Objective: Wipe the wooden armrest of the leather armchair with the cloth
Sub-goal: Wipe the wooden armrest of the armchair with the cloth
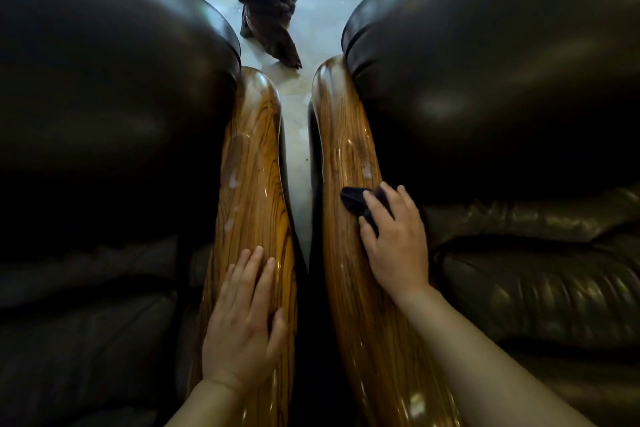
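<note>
Two glossy wooden armrests run side by side up the middle of the head view, each belonging to a dark leather armchair. My right hand (394, 239) presses a small dark cloth (353, 199) flat onto the right armrest (341, 135), about halfway along it. A whitish smear sits on the wood just beyond the cloth. My left hand (242, 319) lies flat, fingers spread, on the left armrest (254, 135), which shows several pale spots further up.
The left armchair (104, 114) and the right armchair (502, 97) fill both sides. A narrow gap of pale floor (296, 135) separates the armrests. A dark gnarled wooden piece (266, 3) stands on the floor beyond them.
</note>
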### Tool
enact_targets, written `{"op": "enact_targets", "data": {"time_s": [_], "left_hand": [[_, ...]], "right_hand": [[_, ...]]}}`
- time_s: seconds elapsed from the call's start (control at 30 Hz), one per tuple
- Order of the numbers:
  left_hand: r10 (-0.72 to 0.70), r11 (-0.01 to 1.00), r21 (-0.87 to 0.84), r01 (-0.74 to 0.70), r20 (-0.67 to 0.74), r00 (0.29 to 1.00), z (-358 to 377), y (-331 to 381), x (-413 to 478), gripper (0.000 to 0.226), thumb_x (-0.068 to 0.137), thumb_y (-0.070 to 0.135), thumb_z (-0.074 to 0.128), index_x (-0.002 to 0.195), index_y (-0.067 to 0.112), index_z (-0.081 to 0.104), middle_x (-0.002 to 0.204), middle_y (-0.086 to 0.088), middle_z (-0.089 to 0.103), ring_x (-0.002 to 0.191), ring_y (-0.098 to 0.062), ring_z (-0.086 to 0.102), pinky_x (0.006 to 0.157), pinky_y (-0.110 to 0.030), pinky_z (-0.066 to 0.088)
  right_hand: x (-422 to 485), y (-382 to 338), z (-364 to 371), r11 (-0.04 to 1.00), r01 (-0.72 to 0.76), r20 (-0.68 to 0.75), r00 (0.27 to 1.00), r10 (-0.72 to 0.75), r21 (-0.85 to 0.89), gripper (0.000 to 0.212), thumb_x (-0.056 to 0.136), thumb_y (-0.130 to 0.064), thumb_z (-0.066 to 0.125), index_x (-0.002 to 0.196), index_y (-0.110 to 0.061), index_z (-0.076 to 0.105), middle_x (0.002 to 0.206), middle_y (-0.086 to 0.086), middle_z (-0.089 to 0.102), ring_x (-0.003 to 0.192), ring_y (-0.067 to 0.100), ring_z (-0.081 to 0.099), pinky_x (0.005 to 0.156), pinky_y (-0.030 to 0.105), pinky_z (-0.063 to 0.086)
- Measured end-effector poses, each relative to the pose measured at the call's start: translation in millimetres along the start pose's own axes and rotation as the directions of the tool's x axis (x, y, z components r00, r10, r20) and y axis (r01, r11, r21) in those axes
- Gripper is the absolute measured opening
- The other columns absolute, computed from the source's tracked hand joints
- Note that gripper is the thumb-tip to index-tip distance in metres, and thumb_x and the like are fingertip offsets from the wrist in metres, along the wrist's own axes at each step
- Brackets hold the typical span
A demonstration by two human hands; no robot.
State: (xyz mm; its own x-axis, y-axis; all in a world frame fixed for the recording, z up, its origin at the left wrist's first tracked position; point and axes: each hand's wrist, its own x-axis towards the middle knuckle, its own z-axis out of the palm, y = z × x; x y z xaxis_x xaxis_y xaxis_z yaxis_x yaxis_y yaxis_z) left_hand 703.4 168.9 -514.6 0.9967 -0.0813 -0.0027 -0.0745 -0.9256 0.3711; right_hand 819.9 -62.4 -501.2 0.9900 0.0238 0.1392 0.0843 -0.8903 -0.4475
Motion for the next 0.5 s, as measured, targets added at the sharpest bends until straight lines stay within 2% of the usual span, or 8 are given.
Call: {"op": "enact_targets", "data": {"time_s": [0.13,0.23,0.4,0.5], "left_hand": [[0.004,1.000,0.001,-0.004,0.004,1.000,-1,0,0,0.069,0.090,0.037,0.042,0.154,0.016,0.025,0.164,-0.004,0.018,0.153,-0.019,0.009,0.123,-0.036,0.006],[0.010,1.000,-0.009,-0.010,0.003,1.000,0,0,0,0.068,0.091,0.037,0.042,0.153,0.016,0.026,0.164,-0.003,0.019,0.153,-0.018,0.009,0.124,-0.033,0.003],[0.005,1.000,-0.024,-0.005,-0.006,1.000,-1,0,0,0.068,0.091,0.036,0.042,0.154,0.018,0.025,0.164,-0.002,0.018,0.153,-0.018,0.009,0.124,-0.033,0.003],[0.017,1.000,-0.015,-0.017,-0.012,1.000,-2,3,0,0.067,0.091,0.034,0.042,0.154,0.015,0.026,0.164,-0.005,0.019,0.153,-0.019,0.009,0.124,-0.034,0.004]], "right_hand": [[-42,13,-4,0.974,0.222,0.071,0.972,-0.226,0.050,0.044,0.096,-0.025,0.056,0.139,-0.020,0.053,0.153,0.001,0.043,0.151,0.017,0.022,0.121,0.045,0.025],[-49,26,-10,0.944,0.319,0.083,0.942,-0.326,0.087,0.043,0.094,-0.021,0.059,0.136,-0.015,0.057,0.150,0.005,0.046,0.148,0.020,0.030,0.117,0.047,0.034],[2,5,-8,0.989,0.056,-0.004,0.998,-0.056,0.137,0.042,0.095,-0.023,0.059,0.136,-0.015,0.057,0.147,0.007,0.049,0.143,0.022,0.037,0.114,0.048,0.038],[6,-10,3,0.994,0.068,-0.023,0.998,-0.066,0.085,0.043,0.095,-0.026,0.061,0.137,-0.017,0.058,0.149,0.007,0.048,0.144,0.025,0.034,0.115,0.047,0.036]]}}
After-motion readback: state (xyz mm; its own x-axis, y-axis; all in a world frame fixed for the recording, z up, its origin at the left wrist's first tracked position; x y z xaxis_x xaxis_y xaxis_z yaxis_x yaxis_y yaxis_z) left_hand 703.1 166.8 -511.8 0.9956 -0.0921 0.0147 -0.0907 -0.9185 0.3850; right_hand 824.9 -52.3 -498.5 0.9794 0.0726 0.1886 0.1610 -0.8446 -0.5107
